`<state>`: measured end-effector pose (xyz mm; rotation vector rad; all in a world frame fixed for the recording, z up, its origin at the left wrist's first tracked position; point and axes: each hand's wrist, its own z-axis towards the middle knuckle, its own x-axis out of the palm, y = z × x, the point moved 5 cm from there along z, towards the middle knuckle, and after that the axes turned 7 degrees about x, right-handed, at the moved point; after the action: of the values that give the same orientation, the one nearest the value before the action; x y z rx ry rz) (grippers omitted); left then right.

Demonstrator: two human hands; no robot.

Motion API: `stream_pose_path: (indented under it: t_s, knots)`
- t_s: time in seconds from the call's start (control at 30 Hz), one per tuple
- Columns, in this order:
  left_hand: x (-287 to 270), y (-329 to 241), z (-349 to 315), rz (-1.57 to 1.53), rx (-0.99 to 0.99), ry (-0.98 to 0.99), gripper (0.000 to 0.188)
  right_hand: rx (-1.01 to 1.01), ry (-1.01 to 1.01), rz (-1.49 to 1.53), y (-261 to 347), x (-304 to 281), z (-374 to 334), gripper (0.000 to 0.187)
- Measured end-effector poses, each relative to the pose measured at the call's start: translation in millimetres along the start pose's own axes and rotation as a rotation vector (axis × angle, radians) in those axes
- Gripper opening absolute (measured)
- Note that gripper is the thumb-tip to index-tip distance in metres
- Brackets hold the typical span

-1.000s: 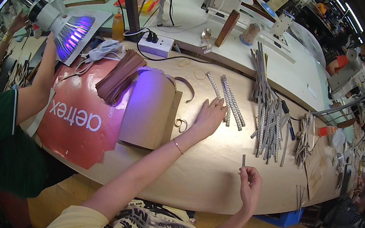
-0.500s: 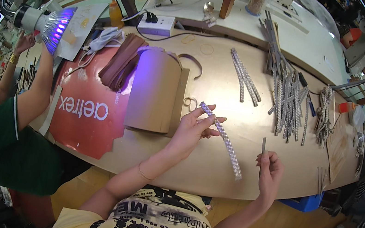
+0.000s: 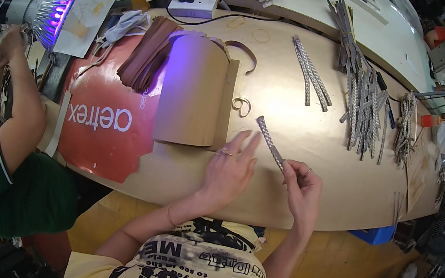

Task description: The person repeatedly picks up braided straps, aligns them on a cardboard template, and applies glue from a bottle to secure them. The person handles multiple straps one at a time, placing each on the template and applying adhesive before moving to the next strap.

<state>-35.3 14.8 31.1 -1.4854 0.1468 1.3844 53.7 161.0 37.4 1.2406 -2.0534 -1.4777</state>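
Observation:
A grey-and-white braided strap (image 3: 266, 134) slants over the table, its far end free. Its near end is pinched between the thumb and fingers of my right hand (image 3: 302, 194), along with a flat grey strip (image 3: 277, 156) that lies against the braid. To the left of it is my left hand (image 3: 231, 170), fingers stretched out and somewhat blurred, holding nothing. A small curled tan strip (image 3: 241, 106) lies just beyond my left fingertips.
A curved tan cardboard form (image 3: 190, 92) stands left of centre, beside stacked brown strips (image 3: 146, 57) and a red sheet (image 3: 107, 106). Several braids (image 3: 310, 76) and a grey strip pile (image 3: 364, 108) lie far right. At left, a co-worker's arm (image 3: 27, 94) reaches toward a lamp (image 3: 52, 15).
The braid has passed from my left hand to my right, which has moved left with the flat strip. My left hand has let go and drawn back nearer. The view has shifted slightly.

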Motion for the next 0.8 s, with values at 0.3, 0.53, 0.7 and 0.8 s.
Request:
stream_pose_path:
  t_s: [0.3, 0.53, 0.7, 0.8]
  knots:
    - [71.0, 20.2, 51.9, 0.248, 0.357, 0.103, 0.015, -0.221, -0.128, -0.179, -13.1, -44.5, -6.1, 0.011]
    - [75.5, -15.7, 6.7, 0.304, 0.428, -0.019, 0.019, -0.091, -0.041, -0.208, -7.3, -40.3, -1.4, 0.022]
    - [75.5, -7.8, -20.5, 0.215, 0.397, 0.019, 0.051, -0.168, -0.014, -0.221, 0.0, -12.3, 12.2, 0.018]
    - [65.1, 1.4, -19.2, -0.053, 0.346, 0.066, 0.06, -0.052, 0.062, -0.314, -3.3, -6.1, 15.1, 0.016]
